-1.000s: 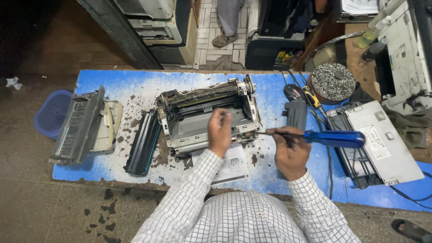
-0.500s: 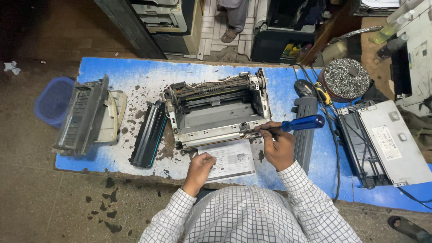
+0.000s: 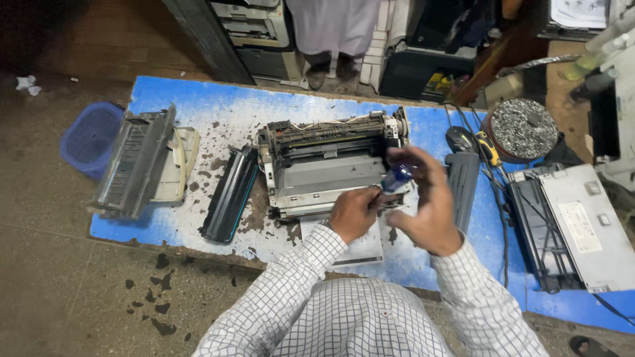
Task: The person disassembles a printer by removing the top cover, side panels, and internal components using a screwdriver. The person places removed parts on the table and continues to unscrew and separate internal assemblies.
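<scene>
An opened grey printer chassis [image 3: 327, 165] lies on the blue, toner-stained table [image 3: 218, 109]. My right hand [image 3: 430, 211] is in front of the chassis's right end, gripping a blue-handled screwdriver [image 3: 397, 176] that is blurred and tilted upward. My left hand [image 3: 352, 213] is at the chassis's front edge with its fingers curled. Its thumb and fingertips pinch the screwdriver's dark shaft near the tip. A printed paper sheet [image 3: 362, 250] lies under my left wrist.
A black toner cartridge [image 3: 230, 193] lies left of the chassis, with a grey printer cover [image 3: 135, 162] and a blue basket [image 3: 89, 135] beyond. On the right are a dark grey panel [image 3: 463, 180], cables, a bowl of screws [image 3: 526, 127] and another printer part [image 3: 572, 225]. A person [image 3: 331, 30] stands behind the table.
My left hand rose from the paper sheet to the screwdriver's shaft. My right hand swung the screwdriver from lying level to pointing up, and the view moved closer.
</scene>
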